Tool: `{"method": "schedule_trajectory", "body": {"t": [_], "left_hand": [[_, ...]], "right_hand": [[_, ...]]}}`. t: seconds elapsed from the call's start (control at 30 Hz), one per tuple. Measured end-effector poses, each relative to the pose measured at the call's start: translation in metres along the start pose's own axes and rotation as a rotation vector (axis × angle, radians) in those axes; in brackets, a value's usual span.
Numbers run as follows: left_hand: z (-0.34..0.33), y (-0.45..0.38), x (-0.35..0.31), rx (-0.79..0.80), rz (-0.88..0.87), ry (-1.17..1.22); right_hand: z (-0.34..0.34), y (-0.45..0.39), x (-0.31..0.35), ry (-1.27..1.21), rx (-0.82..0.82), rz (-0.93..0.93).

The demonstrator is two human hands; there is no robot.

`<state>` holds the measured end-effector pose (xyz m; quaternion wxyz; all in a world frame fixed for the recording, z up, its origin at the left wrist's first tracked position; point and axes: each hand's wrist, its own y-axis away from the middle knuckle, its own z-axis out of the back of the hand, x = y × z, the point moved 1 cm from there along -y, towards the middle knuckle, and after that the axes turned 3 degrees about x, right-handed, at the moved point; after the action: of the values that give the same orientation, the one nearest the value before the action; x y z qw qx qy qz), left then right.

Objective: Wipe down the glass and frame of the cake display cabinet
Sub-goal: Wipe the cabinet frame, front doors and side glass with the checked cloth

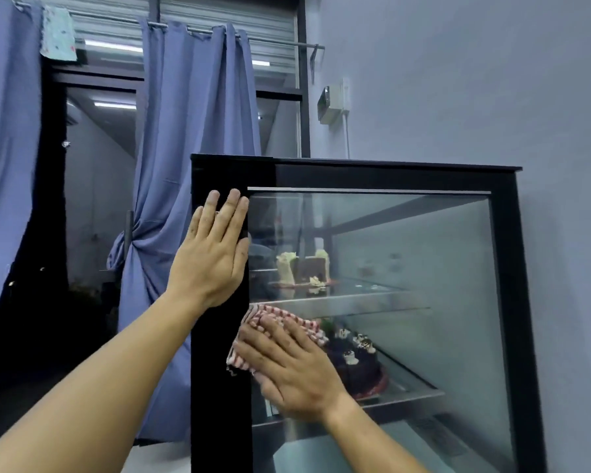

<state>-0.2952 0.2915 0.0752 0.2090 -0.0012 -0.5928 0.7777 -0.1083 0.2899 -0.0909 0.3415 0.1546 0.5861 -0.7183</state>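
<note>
The cake display cabinet [505, 268] is standing against the grey wall [458, 80], filling the lower right of the view, its black frame [219, 387] bordering the glass [423, 268] on the left, top and right. The red-and-white striped cloth [307, 324] is lying flat on the glass at the pane's left edge, toward 8 o'clock of the pane, touching the left frame post. The right hand [294, 373] is pressing it there, fingers [270, 331] straight and spread wide over the cloth, pointing toward 11 o'clock. From the cloth, bare glass is stretching toward 3 o'clock up to the right frame post and toward 12 o'clock up to the top bar. The left hand [212, 254] is resting flat on the left post at 11 o'clock of the cloth, well apart from it, fingers straight, close together and holding nothing. Inside, a sliced cake [302, 269] is sitting on the upper shelf and a dark cake [355, 363] on the lower. Blue curtains [191, 131] are hanging at 9 o'clock of the cabinet.
</note>
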Motion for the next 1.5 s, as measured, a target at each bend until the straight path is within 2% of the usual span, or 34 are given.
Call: {"method": "schedule_trajectory", "body": {"t": [0.07,0.13,0.23,0.33,0.37,0.4,0.43,0.47,0.57,0.6,0.63,0.67,0.7,0.73,0.8,0.87,0.93,0.97,1.0,1.03,1.1,1.17,1.23,1.3,1.4,1.5], "left_hand": [[-0.011,0.011,-0.018,-0.042,0.091,0.007],[-0.016,0.015,-0.026,-0.057,0.143,0.015],[-0.022,0.017,-0.029,-0.082,0.174,0.007],[-0.025,0.018,-0.031,-0.088,0.171,-0.033],[-0.025,0.018,-0.031,-0.087,0.171,-0.039],[-0.025,0.019,-0.031,-0.085,0.171,-0.04],[-0.025,0.02,-0.031,-0.089,0.171,-0.037],[-0.025,0.019,-0.031,-0.094,0.171,-0.036],[-0.027,0.023,-0.03,-0.11,0.165,-0.04],[-0.027,0.023,-0.03,-0.112,0.169,-0.039],[-0.027,0.023,-0.029,-0.108,0.173,-0.037],[-0.027,0.023,-0.029,-0.103,0.174,-0.034],[-0.027,0.023,-0.029,-0.102,0.176,-0.034],[-0.027,0.024,-0.029,-0.104,0.175,-0.038],[-0.028,0.024,-0.029,-0.108,0.17,-0.04],[-0.029,0.024,-0.029,-0.131,0.171,-0.048],[-0.03,0.024,-0.03,-0.146,0.179,-0.048],[-0.031,0.024,-0.031,-0.149,0.178,-0.047],[-0.031,0.024,-0.032,-0.148,0.176,-0.049],[-0.031,0.024,-0.032,-0.146,0.175,-0.052],[-0.031,0.024,-0.032,-0.142,0.166,-0.055],[-0.03,0.024,-0.031,-0.137,0.166,-0.059],[-0.029,0.024,-0.03,-0.129,0.161,-0.053],[-0.03,0.025,-0.031,-0.132,0.15,-0.051],[-0.03,0.024,-0.03,-0.143,0.158,-0.057],[-0.03,0.025,-0.03,-0.149,0.149,-0.059]], "right_hand": [[0.011,-0.006,-0.043,0.019,-0.002,0.025],[0.022,-0.02,-0.103,0.042,-0.052,-0.211],[0.041,0.006,-0.196,-0.014,-0.172,-0.936],[0.049,0.053,-0.218,-0.188,-0.306,-1.678],[0.047,0.053,-0.204,-0.209,-0.334,-1.82],[0.043,0.044,-0.183,-0.212,-0.362,-1.848],[0.039,0.027,-0.159,-0.202,-0.378,-1.761],[0.034,0.005,-0.134,-0.183,-0.363,-1.587],[0.02,-0.046,-0.066,-0.115,-0.142,-0.768],[0.018,-0.049,-0.06,-0.08,-0.089,-0.532],[0.019,-0.048,-0.069,-0.061,-0.065,-0.372],[0.023,-0.043,-0.089,-0.041,-0.067,-0.31],[0.029,-0.035,-0.113,-0.027,-0.073,-0.348],[0.033,-0.021,-0.143,-0.026,-0.09,-0.462],[0.046,0.028,-0.214,-0.015,-0.204,-0.799],[0.069,0.09,-0.277,-0.079,-0.217,-1.186],[0.085,0.133,-0.307,-0.272,-0.192,-1.589],[0.084,0.138,-0.306,-0.315,-0.193,-1.713],[0.08,0.13,-0.293,-0.304,-0.205,-1.759],[0.072,0.114,-0.275,-0.266,-0.223,-1.736],[0.054,0.071,-0.224,-0.199,-0.277,-1.575],[0.045,0.022,-0.162,-0.157,-0.239,-1.259],[0.038,-0.014,-0.103,-0.112,-0.103,-0.853],[0.034,-0.024,-0.078,-0.064,-0.029,-0.624],[0.039,-0.018,-0.109,-0.009,0.004,-0.531],[0.046,0.008,-0.171,0.02,0.003,-0.549]]}}
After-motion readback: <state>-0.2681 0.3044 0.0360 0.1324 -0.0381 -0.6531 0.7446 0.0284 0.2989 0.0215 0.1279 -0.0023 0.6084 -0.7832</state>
